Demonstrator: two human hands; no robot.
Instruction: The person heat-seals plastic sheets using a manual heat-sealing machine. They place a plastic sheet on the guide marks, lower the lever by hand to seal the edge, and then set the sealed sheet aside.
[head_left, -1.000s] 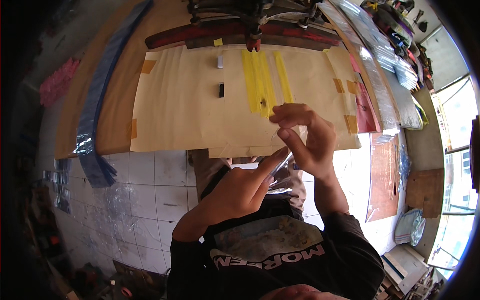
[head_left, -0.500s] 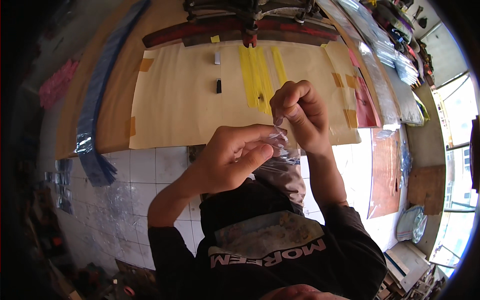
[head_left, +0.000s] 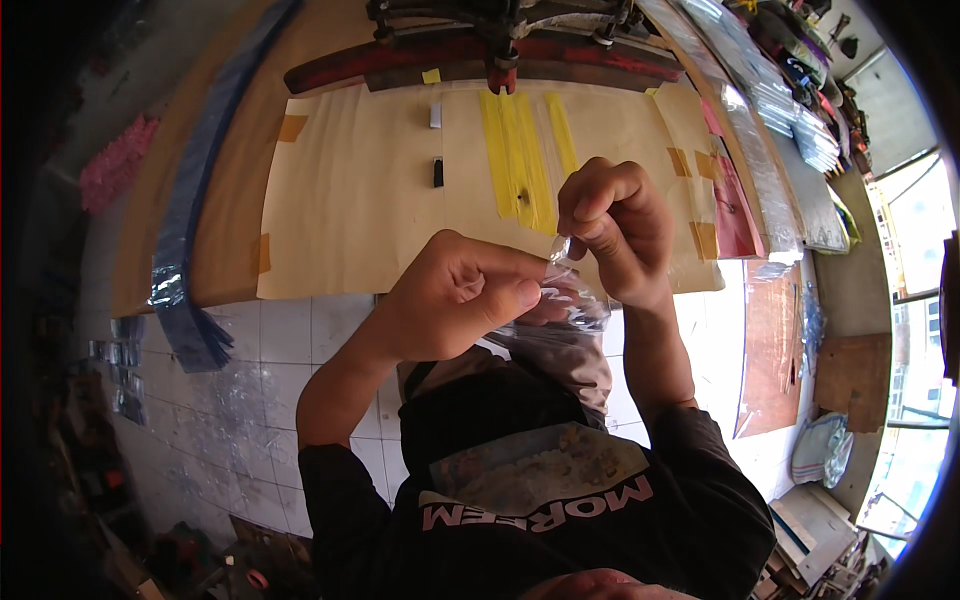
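We hold a piece of clear plastic film (head_left: 588,312) between our two hands, just at the near edge of the table (head_left: 222,255), above our lap. Our left hand (head_left: 440,295) grips the film with the thumb laid over it and the forefinger reaching across, and some of its fingers show through the plastic. Our right hand (head_left: 618,225), a little higher, pinches a narrow, drawn-out end of the film between thumb and fingertips, the other fingers curled in. The rest of the film hangs loose and creased below the two grips

On the table before us lies a large sheet of brown paper (head_left: 350,190), with pieces of brown tape (head_left: 264,252) along its sides. Yellow strips (head_left: 512,160) run down it toward our right hand, and to their left sit a small black piece (head_left: 438,172) and, farther off, a small grey piece (head_left: 435,116). A worn red bar (head_left: 420,60) crosses the far side of the paper. Left of the sheet, a long blue plastic bundle (head_left: 195,190) drapes over the table edge toward the tiled floor (head_left: 285,335)
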